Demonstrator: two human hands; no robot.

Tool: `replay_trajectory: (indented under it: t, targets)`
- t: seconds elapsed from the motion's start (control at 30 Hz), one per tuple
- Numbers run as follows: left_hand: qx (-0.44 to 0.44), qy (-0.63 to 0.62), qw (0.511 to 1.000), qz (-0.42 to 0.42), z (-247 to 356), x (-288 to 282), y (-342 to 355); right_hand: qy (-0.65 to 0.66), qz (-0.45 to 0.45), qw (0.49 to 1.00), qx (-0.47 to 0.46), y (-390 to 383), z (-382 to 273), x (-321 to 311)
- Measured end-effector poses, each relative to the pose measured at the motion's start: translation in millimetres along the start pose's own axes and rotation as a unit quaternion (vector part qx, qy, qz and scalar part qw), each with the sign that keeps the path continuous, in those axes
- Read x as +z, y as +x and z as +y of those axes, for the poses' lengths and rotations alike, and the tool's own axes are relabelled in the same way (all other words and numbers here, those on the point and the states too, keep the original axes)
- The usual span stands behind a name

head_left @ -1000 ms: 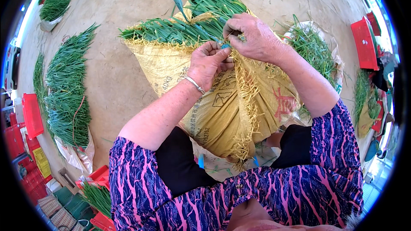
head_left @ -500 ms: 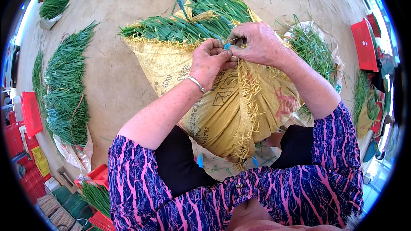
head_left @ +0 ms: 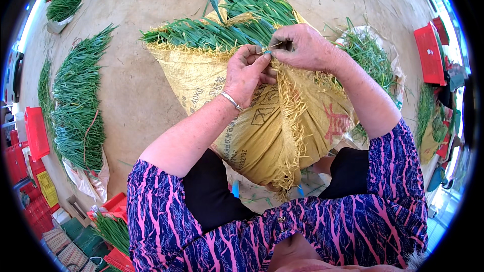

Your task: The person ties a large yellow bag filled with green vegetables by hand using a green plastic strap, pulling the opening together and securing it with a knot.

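A yellow woven sack [head_left: 257, 143] with frayed edges is wrapped round a thick bundle of long green chive-like leaves [head_left: 259, 2], whose tips stick out at the far end. At the sack's upper middle, my left hand [head_left: 247, 73] pinches a bit of blue strip [head_left: 267, 52] between thumb and fingers. Right beside it, my right hand [head_left: 305, 48] pinches the same spot from the other side, thumb against bent forefinger. Most of the strip is hidden by my fingers. Farther off, another blue tie [head_left: 214, 2] rises from the sack between two parts of the leaves.
On the left, a long pile of green leaves [head_left: 78, 106] lies on the floor over a pale sheet. Loose greens [head_left: 370, 60] lie on white sacking to the right. Red crates [head_left: 428, 53] stand at the right, and a red bin [head_left: 37, 133] at the left.
My fingertips have shifted slightly at the blue strip, and less of it shows between them. The sack and leaves have hardly moved.
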State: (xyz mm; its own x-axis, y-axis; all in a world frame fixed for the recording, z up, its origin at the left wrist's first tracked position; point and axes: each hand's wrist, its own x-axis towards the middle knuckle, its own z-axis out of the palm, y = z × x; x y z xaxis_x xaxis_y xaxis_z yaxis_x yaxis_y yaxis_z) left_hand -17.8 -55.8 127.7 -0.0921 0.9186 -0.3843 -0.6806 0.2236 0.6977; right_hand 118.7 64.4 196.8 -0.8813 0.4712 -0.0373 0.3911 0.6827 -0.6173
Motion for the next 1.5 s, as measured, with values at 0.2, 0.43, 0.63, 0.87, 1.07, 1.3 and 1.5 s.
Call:
replay_trajectory:
  t: [0.2, 0.43, 0.63, 0.87, 1.07, 1.3, 1.5]
  targets:
    - [0.014, 0.076, 0.996, 0.046, -1, 9, 0, 0.033, -0.058, 0.996, 0.054, 22, 8, 0]
    - [0.041, 0.18, 0.982, 0.038, 4, 4, -1, 0.098, -0.084, 0.986, 0.108, 26, 10, 5]
    - [0.032, 0.248, 0.968, 0.027, 13, 0, -2, 0.137, -0.105, 0.982, 0.081, 28, 18, 10]
    - [0.062, 0.322, 0.944, 0.02, 18, -1, -2, 0.12, -0.125, 0.984, 0.046, 30, 22, 13]
    - [0.075, 0.333, 0.94, 0.011, 16, -6, -2, 0.184, -0.131, 0.973, 0.056, 28, 25, 14]
    - [0.063, 0.325, 0.944, 0.002, 17, -8, -3, 0.175, -0.147, 0.973, 0.035, 32, 25, 18]
    - [0.001, 0.203, 0.979, -0.018, 30, -21, -1, 0.117, -0.07, 0.99, 0.037, 30, 14, 26]
